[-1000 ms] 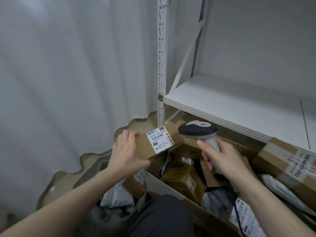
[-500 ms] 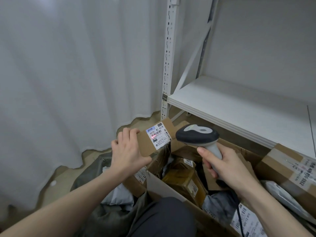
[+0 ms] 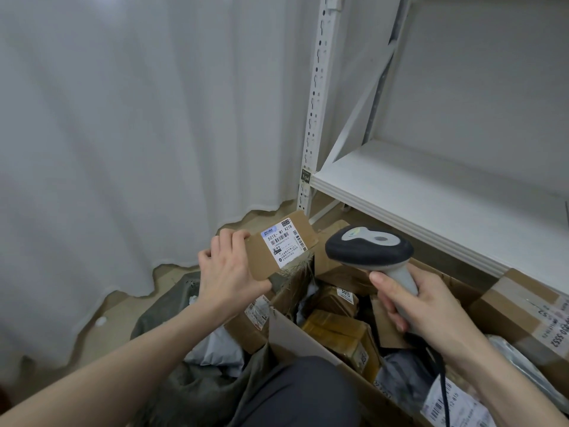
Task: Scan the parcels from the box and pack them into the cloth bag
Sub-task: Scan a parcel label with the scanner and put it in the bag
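**Browns, whites and greys around the carton**

We see a plain brown cardboard parcel [image 3: 278, 246] carrying a white shipping label [image 3: 284, 243] with black barcode stripes, black print and a small blue patch at its top corner. The handheld barcode scanner [image 3: 374, 257] is dark charcoal around the head, pale grey on top and down the handle, with a black cable [image 3: 441, 374]. The big open cardboard box [image 3: 311, 337] is brown; inside we note a yellowish-brown taped parcel [image 3: 341, 334]. The crumpled cloth bag [image 3: 191, 386] is olive-grey, the pleated curtain [image 3: 138, 118] white, the metal shelf [image 3: 431, 192] white.
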